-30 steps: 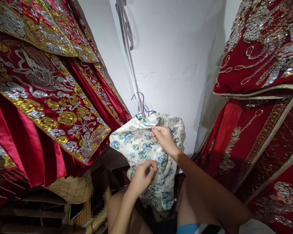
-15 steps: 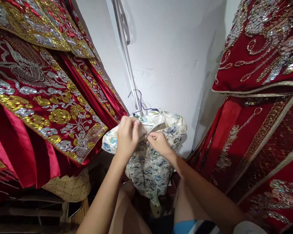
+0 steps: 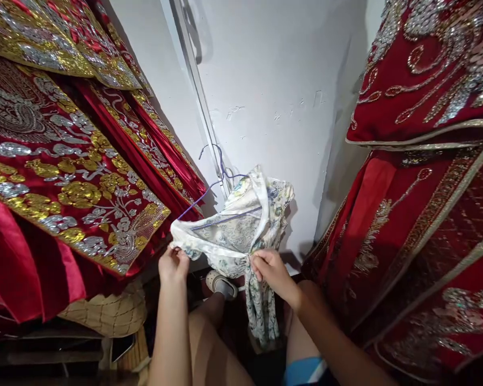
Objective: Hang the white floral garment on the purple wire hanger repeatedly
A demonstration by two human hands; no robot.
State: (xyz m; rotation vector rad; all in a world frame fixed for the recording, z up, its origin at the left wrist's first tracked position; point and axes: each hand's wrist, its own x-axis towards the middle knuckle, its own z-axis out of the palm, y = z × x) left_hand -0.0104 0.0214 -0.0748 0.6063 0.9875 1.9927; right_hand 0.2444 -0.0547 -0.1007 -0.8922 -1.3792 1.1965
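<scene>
A white dress (image 3: 229, 230) with a blue and green floral print hangs on a purple wire hanger (image 3: 204, 201) in front of me. Its neckline gapes wide, and the left arm of the hanger is bare. My left hand (image 3: 174, 264) pinches the fabric at the left shoulder edge. My right hand (image 3: 271, 271) is closed on the front of the dress, at the low point of the neckline, gathering the cloth. Below it the skirt falls in narrow folds between my legs.
Red garments with gold and silver sequins (image 3: 80, 193) hang close on the left; beaded red garments (image 3: 410, 214) hang on the right. A white wall (image 3: 273, 80) with a metal rail (image 3: 199, 91) stands ahead. At lower left are a quilted beige seat (image 3: 108, 311) and a phone (image 3: 123, 347).
My left hand has moved left and down, pulling the shoulder of the dress off the hanger's left arm. My right hand has shifted slightly down with the cloth, and the neckline has opened.
</scene>
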